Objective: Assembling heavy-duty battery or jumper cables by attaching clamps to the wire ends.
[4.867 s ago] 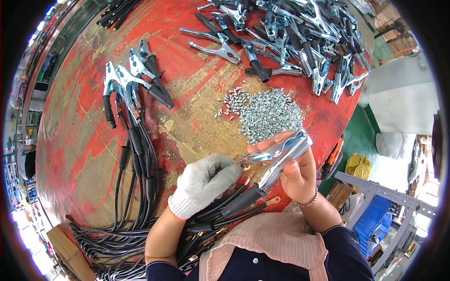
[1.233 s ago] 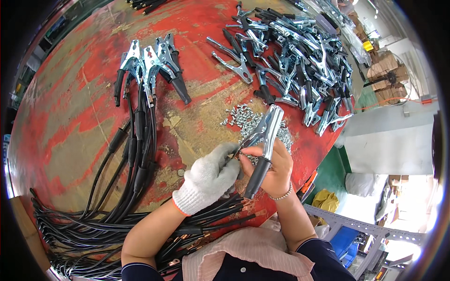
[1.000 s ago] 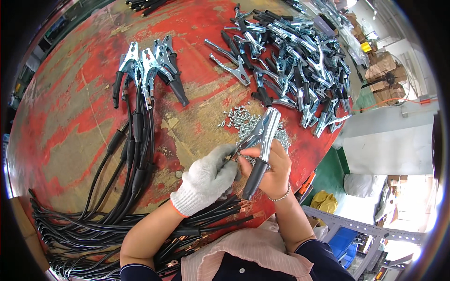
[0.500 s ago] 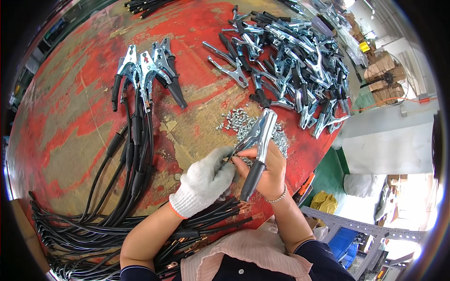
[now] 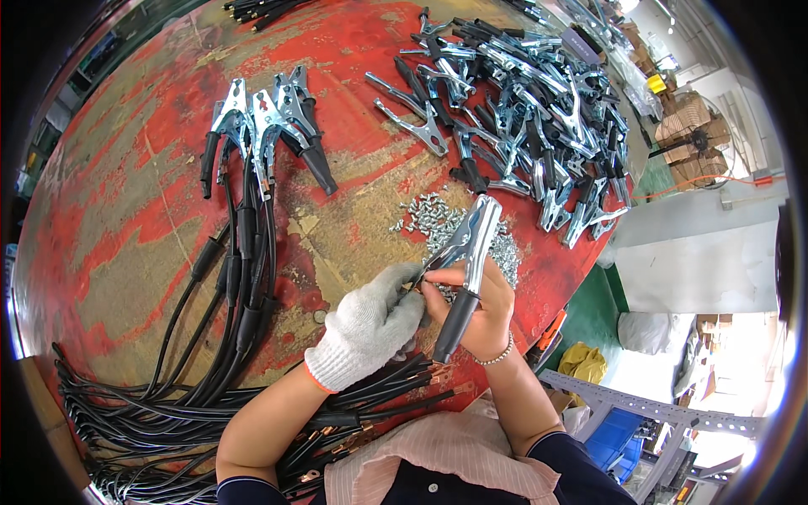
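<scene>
Clamp [image 5: 479, 248] held between gloved left hand [image 5: 362, 326] and bare right hand [image 5: 493, 310]

The clamp is bright, reflective silvery metal, its rounded end tipped away from the person and slightly right. One handle runs back into a black sleeve [image 5: 457, 328]; a thinner arm [image 5: 446, 253] slants down to the left. It is raised over the worn red table [image 5: 109, 210], overlapping the view of the small silvery screws [image 5: 433, 216] heaped there. The right hand grasps it, thumb and forefinger pinched at the thinner arm's end. The left hand is closed on that same end, where a small coppery bit [image 5: 413, 288] shows; what its curled fingers cover is hidden. More clamps [image 5: 547, 109] lie piled beyond, and a few at the left sit at the ends of black cables [image 5: 246, 231]. Any lettering on the held clamp is too small to make out, like any on the dark purple block [image 5: 581, 45] by the pile
</scene>
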The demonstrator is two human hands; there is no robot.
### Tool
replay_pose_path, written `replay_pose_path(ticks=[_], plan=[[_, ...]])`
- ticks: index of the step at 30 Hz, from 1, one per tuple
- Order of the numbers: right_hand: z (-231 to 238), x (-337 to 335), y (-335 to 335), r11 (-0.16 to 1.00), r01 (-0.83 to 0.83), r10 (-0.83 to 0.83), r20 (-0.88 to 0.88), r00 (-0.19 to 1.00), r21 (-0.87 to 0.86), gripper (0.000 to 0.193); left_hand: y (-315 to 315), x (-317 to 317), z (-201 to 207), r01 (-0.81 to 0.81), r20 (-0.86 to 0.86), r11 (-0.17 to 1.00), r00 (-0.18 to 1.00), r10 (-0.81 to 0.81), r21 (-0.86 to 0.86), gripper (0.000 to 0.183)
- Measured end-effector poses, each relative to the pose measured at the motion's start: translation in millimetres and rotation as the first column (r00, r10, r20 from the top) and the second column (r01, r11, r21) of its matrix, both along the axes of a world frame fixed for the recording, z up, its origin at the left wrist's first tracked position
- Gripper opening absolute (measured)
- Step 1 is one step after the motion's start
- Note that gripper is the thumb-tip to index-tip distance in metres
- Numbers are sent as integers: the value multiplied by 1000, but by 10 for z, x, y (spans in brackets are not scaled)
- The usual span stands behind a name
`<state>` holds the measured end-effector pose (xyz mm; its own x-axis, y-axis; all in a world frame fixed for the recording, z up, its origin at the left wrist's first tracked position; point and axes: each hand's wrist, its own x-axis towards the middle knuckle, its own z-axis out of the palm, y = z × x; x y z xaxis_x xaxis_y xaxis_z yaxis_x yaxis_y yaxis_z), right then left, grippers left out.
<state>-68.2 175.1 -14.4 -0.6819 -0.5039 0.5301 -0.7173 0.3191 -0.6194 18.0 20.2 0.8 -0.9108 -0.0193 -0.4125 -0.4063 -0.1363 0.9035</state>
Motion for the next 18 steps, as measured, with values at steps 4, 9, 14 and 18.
replay_pose_path(ticks=[4, 9, 14, 18], plan=[[2, 0, 4, 1000, 9, -9, -3, 1000, -1, 25, 3, -8, 11, 2, 1, 1000, 1000, -2, 3, 35], [2, -11, 6, 1000, 15, -15, 13, 1000, -13, 25, 15, -17, -6, -27, -13, 1000, 1000, 27, -1, 36], [2, 8, -11, 1000, 15, -15, 12, 1000, -20, 27, -1, -23, 37, -12, 42, 1000, 999, 12, 9, 36], [-1, 7, -17, 1000, 5, -5, 17, 1000, -25, 27, 16, -4, -27, -38, -54, 999, 998, 38, -1, 35]])
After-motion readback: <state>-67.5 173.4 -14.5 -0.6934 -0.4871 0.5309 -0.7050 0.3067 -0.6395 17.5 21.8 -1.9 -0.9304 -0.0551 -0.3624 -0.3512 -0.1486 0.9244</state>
